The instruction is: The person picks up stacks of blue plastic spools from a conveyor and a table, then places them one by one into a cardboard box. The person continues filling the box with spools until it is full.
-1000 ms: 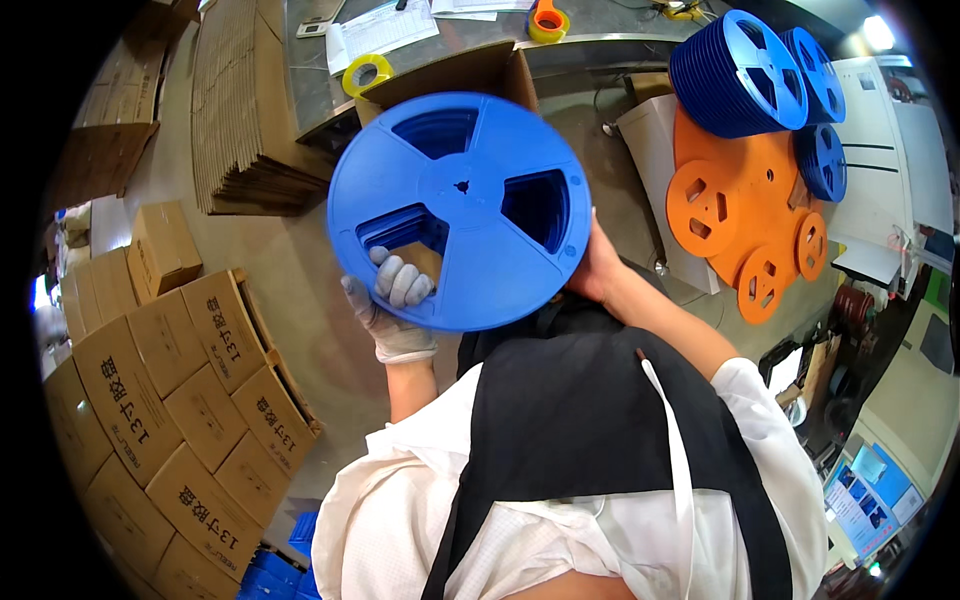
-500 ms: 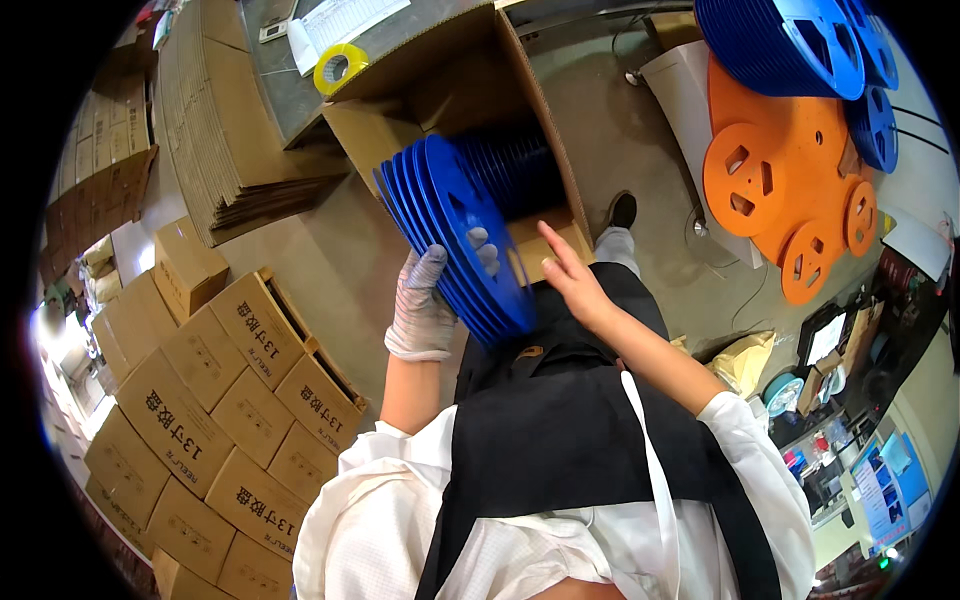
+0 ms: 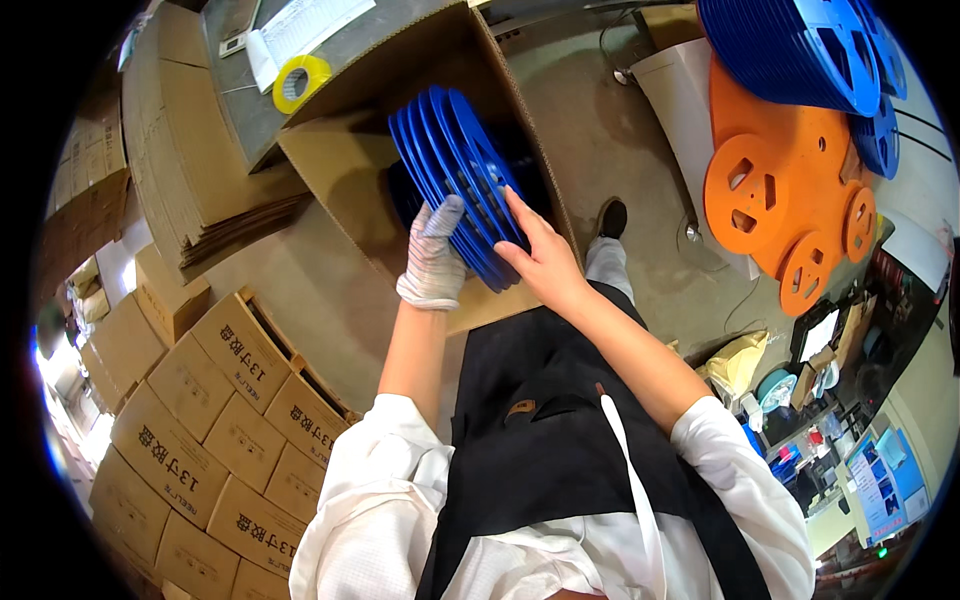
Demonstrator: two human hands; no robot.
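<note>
A stack of several blue plastic reels (image 3: 447, 160) tilts over the opening of a tall cardboard box (image 3: 335, 195), partly inside it. My left hand (image 3: 433, 262), in a pale striped glove, grips the stack's left, near side with the thumb on the rims; its other fingers are hidden among the reels. My bare right hand (image 3: 553, 268) holds the right, near side, with fingers along the outer reel and the thumb on the lower rims. More dark blue reels show in the shadow of the box behind the stack.
Orange reels (image 3: 745, 195) and stacked blue reels (image 3: 790, 50) stand to the right. Flattened cartons (image 3: 205, 150) lie at the upper left, beside a table with a yellow tape roll (image 3: 301, 84). Closed cartons (image 3: 200, 430) are piled at the lower left.
The reel stack has moved away from my body, further into the box, and turned more edge-on. My right hand, apart from the stack before, now touches it.
</note>
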